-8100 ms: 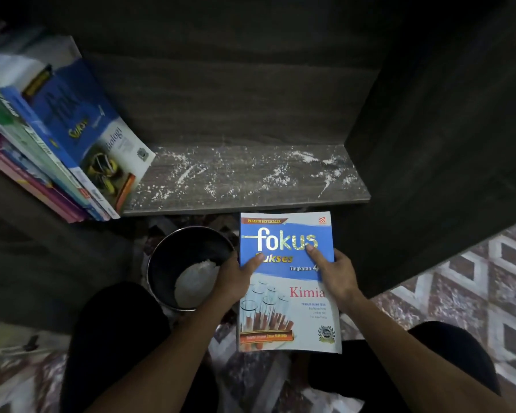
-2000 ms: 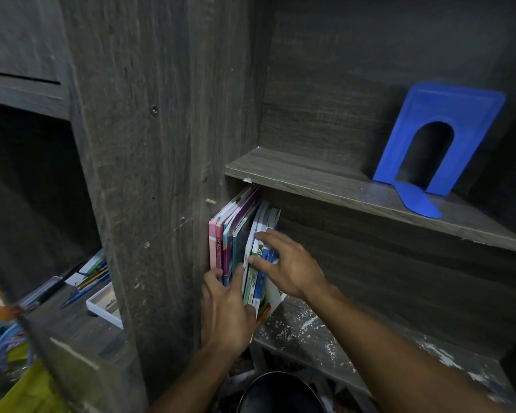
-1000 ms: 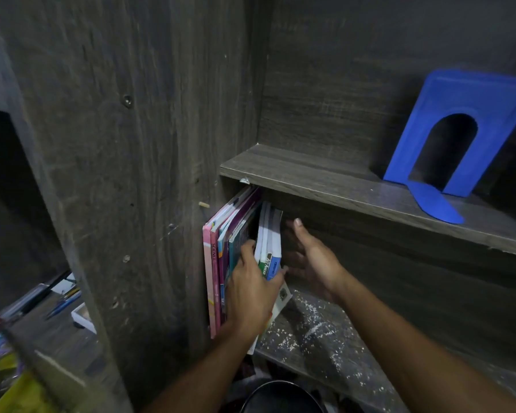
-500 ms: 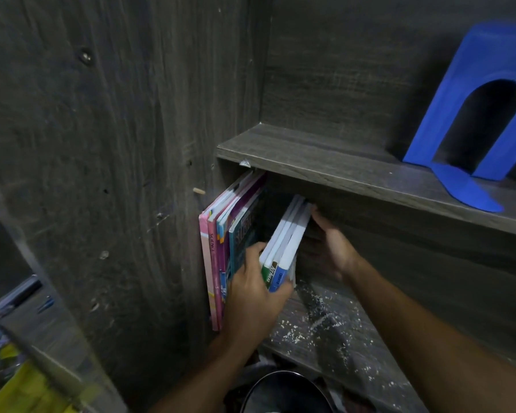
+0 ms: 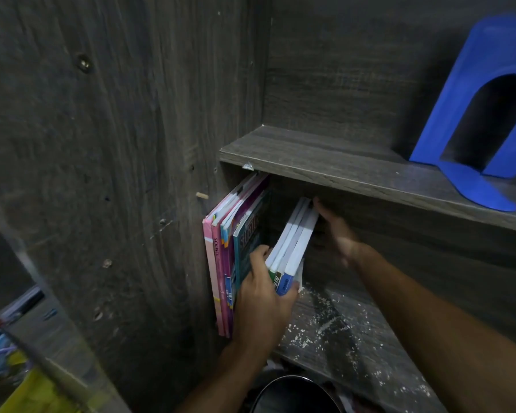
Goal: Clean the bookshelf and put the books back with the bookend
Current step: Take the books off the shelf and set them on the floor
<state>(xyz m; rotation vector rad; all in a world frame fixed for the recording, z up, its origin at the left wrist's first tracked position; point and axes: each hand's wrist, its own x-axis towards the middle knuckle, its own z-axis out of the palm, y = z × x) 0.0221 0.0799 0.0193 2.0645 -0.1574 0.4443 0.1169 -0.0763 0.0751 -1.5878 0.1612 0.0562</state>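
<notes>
Several books (image 5: 225, 254) stand upright against the left wall of the lower shelf (image 5: 337, 332), which is speckled with white powder. A small bundle of white-edged books (image 5: 294, 242) leans to the right, away from them. My left hand (image 5: 262, 302) grips the bundle's lower spines, thumb on the left side. My right hand (image 5: 337, 231) reaches into the shelf and touches the bundle's top back corner; its fingers are partly hidden and blurred. A blue bookend (image 5: 477, 111) stands on the upper shelf (image 5: 325, 165) at the right.
A dark wooden side panel (image 5: 131, 174) fills the left. A black round bowl (image 5: 295, 394) sits below the shelf's front edge. Blurred coloured clutter (image 5: 18, 368) lies at the bottom left.
The bundle of white-edged books has tilted further right, away from the upright books, with my left hand at its base and my right hand behind its top. The view has moved closer.
</notes>
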